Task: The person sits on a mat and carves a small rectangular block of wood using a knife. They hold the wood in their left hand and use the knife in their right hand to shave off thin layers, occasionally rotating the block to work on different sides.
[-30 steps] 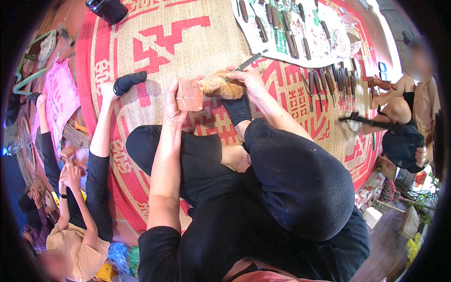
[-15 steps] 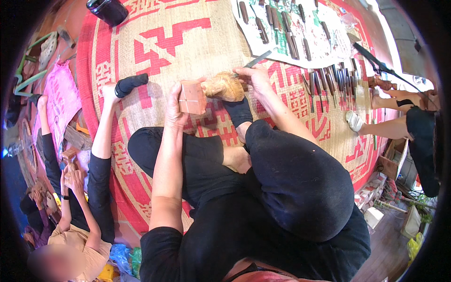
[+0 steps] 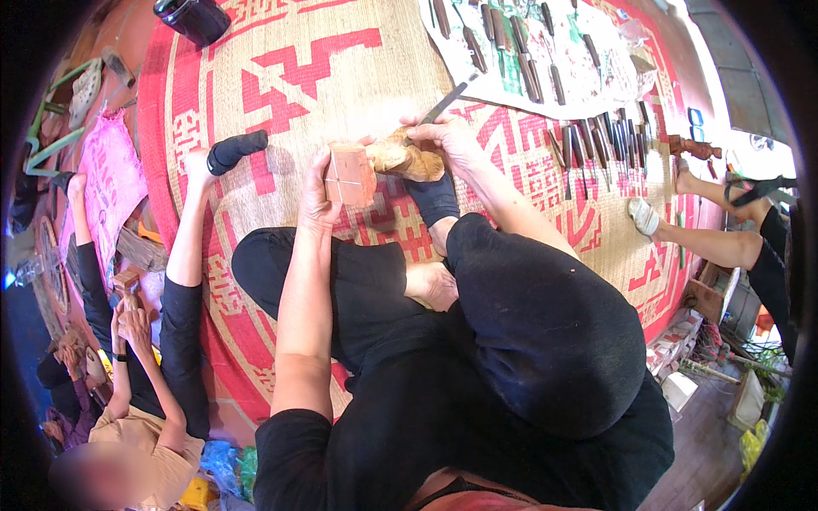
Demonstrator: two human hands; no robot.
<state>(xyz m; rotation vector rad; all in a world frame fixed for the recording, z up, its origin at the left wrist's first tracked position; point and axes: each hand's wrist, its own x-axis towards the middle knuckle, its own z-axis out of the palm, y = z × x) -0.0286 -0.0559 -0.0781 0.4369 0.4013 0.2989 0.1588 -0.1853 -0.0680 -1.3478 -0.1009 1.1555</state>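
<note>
My left hand (image 3: 315,189) is closed round the square reddish base (image 3: 352,177) of a carved wooden figure (image 3: 406,160). Pale lines cross on the face of that base. The figure's lighter, rounded part points to the right, just above my dark-socked foot. At its upper right, my right hand (image 3: 456,143) grips a narrow, flat, grey file-like tool (image 3: 450,100). The tool slants up and away from my fingers. Its lower end is hidden by the hand and the carving, so I cannot tell exactly where it touches.
Wooden-handled carving tools (image 3: 596,143) lie in a row on the patterned mat (image 3: 400,68); several more rest on a white cloth (image 3: 609,94). A dark jar (image 3: 194,21) stands far left. Another person's hands (image 3: 132,328) hold wood at left; someone's legs (image 3: 707,243) reach in at right.
My right hand and the tool have shifted a little left and away from me, over the carving. The carving has turned slightly. My left hand stays on the base.
</note>
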